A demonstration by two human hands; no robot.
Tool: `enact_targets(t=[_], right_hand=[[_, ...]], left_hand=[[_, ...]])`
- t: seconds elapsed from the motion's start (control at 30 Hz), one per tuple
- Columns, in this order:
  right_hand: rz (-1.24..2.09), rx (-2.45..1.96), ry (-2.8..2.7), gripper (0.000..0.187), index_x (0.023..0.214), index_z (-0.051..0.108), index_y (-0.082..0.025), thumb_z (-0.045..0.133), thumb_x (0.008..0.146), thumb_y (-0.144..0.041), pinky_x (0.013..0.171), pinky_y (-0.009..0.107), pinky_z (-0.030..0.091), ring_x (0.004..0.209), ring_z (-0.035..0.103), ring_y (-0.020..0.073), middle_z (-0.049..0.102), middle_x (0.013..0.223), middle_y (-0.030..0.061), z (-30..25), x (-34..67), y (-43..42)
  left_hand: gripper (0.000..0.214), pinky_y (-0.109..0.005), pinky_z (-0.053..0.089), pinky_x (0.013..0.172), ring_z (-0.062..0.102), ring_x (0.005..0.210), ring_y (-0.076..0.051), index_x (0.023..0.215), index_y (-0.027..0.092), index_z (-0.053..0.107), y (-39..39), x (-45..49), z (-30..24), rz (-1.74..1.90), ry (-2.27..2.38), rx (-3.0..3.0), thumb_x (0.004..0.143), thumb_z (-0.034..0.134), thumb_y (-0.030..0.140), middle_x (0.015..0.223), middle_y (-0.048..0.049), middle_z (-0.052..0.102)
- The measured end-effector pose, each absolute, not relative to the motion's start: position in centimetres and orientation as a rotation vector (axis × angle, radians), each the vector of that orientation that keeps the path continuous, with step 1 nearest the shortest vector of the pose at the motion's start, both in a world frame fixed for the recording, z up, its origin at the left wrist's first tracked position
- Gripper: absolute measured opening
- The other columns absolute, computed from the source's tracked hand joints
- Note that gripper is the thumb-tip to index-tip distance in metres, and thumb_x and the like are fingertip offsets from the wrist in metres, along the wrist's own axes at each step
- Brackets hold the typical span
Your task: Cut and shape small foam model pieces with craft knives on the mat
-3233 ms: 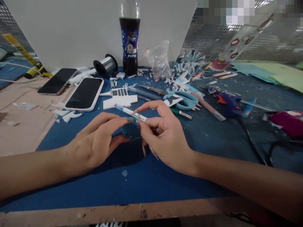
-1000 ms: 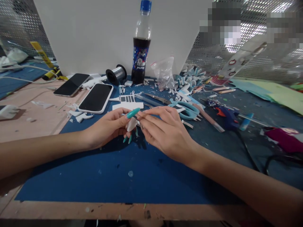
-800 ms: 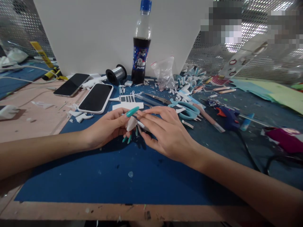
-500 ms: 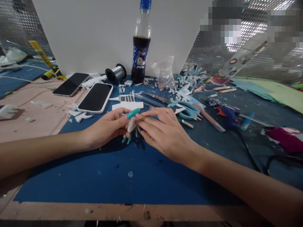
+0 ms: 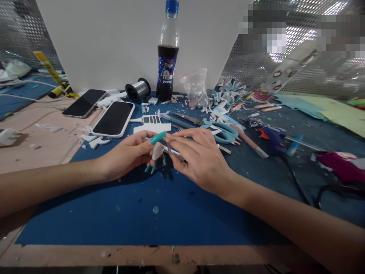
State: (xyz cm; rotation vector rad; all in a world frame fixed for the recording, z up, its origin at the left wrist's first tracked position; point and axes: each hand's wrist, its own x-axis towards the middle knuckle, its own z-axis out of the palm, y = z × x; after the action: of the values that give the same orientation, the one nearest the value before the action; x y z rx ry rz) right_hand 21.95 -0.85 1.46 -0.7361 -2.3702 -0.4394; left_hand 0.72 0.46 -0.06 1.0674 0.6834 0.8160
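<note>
Both hands meet over the middle of a blue cutting mat (image 5: 119,213). My left hand (image 5: 128,154), with long teal nails, pinches a small white foam piece (image 5: 157,150) between thumb and fingers. My right hand (image 5: 199,158) is closed round a thin white pen-like tool (image 5: 174,152) whose tip points at the white piece. The two hands touch at the fingertips. Just behind them lies a flat white foam cutout with dark window slots (image 5: 152,121).
Two phones (image 5: 113,118) (image 5: 84,102) lie at the back left. A Pepsi bottle (image 5: 167,57), a wire spool (image 5: 138,90) and a plastic bag (image 5: 195,88) stand by a white board. Teal scissors (image 5: 224,131), a blue glue gun (image 5: 272,136) with cable, pencils and foam scraps crowd the right.
Since three seconds ago the left hand has picked the white piece up off the mat. Over the last second both hands stay nearly still; the right fingers shift slightly along the tool.
</note>
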Motion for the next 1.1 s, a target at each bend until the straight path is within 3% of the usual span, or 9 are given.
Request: enact_targets(t=[0.2,0.4,0.57,0.77,0.9,1.1], right_hand=[[-0.286,-0.967,-2.177,0.021,0.106,0.063,-0.013,0.046,0.096,-0.020,0.082,0.039,0.047,0.097,0.062,0.0253,0.071,0.101,0.0124,1.2,22.4,0.0],[-0.324,-1.063,-2.100,0.016,0.092,0.058,-0.016,0.043,0.096,-0.018,0.073,0.037,0.047,0.085,0.060,0.0236,0.067,0.089,0.0109,0.7,23.4,1.3],[-0.284,-1.140,-2.041,0.020,0.109,0.057,-0.016,0.043,0.095,-0.018,0.079,0.042,0.048,0.097,0.059,0.0273,0.065,0.105,0.0143,0.5,23.6,1.7],[0.097,-0.958,-2.072,0.024,0.101,0.063,-0.015,0.040,0.095,-0.021,0.076,0.036,0.049,0.090,0.062,0.0216,0.067,0.096,0.0112,1.2,23.2,0.6],[0.322,-0.961,-2.160,0.023,0.100,0.063,-0.016,0.042,0.090,-0.018,0.074,0.035,0.049,0.091,0.061,0.0216,0.068,0.094,0.0087,1.5,23.1,-0.1],[0.098,-0.860,-2.415,0.026,0.108,0.055,-0.013,0.050,0.084,-0.020,0.082,0.041,0.046,0.096,0.053,0.0260,0.062,0.104,0.0138,1.0,22.6,-0.2]], left_hand=[[0.042,-0.026,0.053,0.073,0.063,0.075,-0.014,0.112,0.015,0.061,0.6,0.5,0.1,0.811,0.666,1.034,0.079,0.078,0.037,0.090,-0.0046,0.068],[0.038,-0.024,0.052,0.073,0.064,0.077,-0.014,0.114,0.015,0.062,0.4,0.3,0.4,0.812,0.662,0.981,0.082,0.076,0.029,0.091,-0.0052,0.069],[0.042,-0.023,0.051,0.074,0.064,0.084,-0.014,0.114,0.017,0.061,0.3,0.5,0.7,0.823,0.757,1.000,0.079,0.078,0.032,0.098,-0.0046,0.068],[0.053,-0.027,0.049,0.078,0.062,0.094,-0.016,0.118,0.020,0.048,-0.5,1.0,0.7,1.082,0.790,1.473,0.074,0.078,0.015,0.102,-0.0031,0.066],[0.057,-0.029,0.047,0.079,0.062,0.098,-0.018,0.122,0.024,0.045,-1.1,0.8,0.4,1.189,0.827,1.692,0.075,0.078,0.017,0.105,-0.0034,0.066],[0.054,-0.033,0.046,0.080,0.063,0.100,-0.023,0.121,0.027,0.049,-1.5,0.7,0.5,1.234,0.955,1.742,0.076,0.077,0.020,0.102,-0.0026,0.068]])
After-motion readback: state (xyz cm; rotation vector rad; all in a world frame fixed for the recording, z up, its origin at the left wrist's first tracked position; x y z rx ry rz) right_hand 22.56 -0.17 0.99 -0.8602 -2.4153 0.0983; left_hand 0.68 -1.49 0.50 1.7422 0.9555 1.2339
